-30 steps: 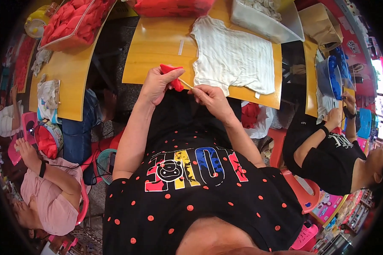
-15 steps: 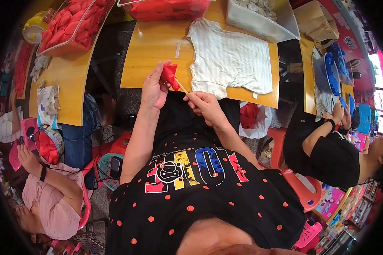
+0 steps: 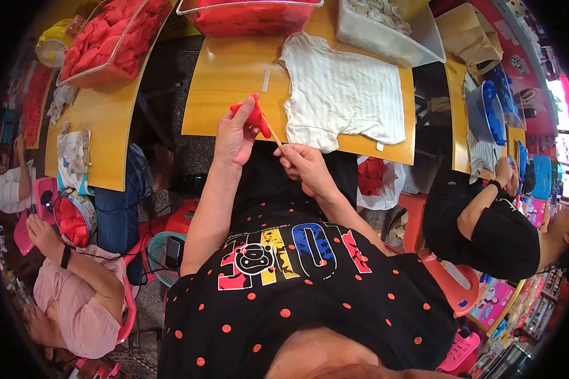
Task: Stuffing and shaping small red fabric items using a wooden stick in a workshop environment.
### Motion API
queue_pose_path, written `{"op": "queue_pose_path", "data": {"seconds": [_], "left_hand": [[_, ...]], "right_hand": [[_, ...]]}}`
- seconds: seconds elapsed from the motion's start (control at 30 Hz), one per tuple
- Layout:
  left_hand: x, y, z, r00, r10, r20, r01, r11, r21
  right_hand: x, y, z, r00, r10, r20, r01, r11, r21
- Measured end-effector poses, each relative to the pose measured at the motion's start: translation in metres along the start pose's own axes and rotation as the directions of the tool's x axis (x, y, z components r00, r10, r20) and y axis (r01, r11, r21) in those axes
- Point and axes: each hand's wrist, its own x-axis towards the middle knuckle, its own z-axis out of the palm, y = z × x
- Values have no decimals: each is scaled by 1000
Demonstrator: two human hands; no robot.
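A small red cloth piece is pinched in the fingers of my left hand, just above the near edge of the table. My right hand grips a thin wooden stick, to the right of and slightly nearer than the left. The stick slants up to the left, and its far end meets the red piece. Whether the tip is inside the cloth or behind it, I cannot tell. Beyond my right hand, a white striped garment lies spread on the yellow table.
Clear bins of red pieces and pale pieces stand at the table's far side. Another red-filled bin sits at left. Below the table's right front hangs a white plastic bag. Co-workers sit left and right, one beside blue pieces.
The red piece has turned in my left fingers and its shape looks different. My right hand, still on the stick, has shifted slightly toward me. The whole view has moved a little.
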Motion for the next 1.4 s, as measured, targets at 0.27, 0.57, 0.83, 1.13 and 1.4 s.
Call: {"op": "queue_pose_path", "data": {"seconds": [0.27,0.57,0.83,1.13,1.4], "left_hand": [[7,-20,2,993,-20,-116,-4,979,-202],[4,-13,8,997,15,-81,-23,994,-108],[-1,10,-1,985,66,-157,-51,994,94],[5,-1,-1,983,11,-182,-18,999,-36],[4,-12,-6,992,-8,-123,14,999,51]], "right_hand": [[-3,11,16,998,48,-27,-40,964,261],[4,4,15,997,-17,-82,30,988,151],[5,-33,-3,651,-750,121,355,160,-921],[7,-2,-21,849,-523,-75,285,572,-769],[10,-1,-17,975,-159,-156,91,925,-370]]}}
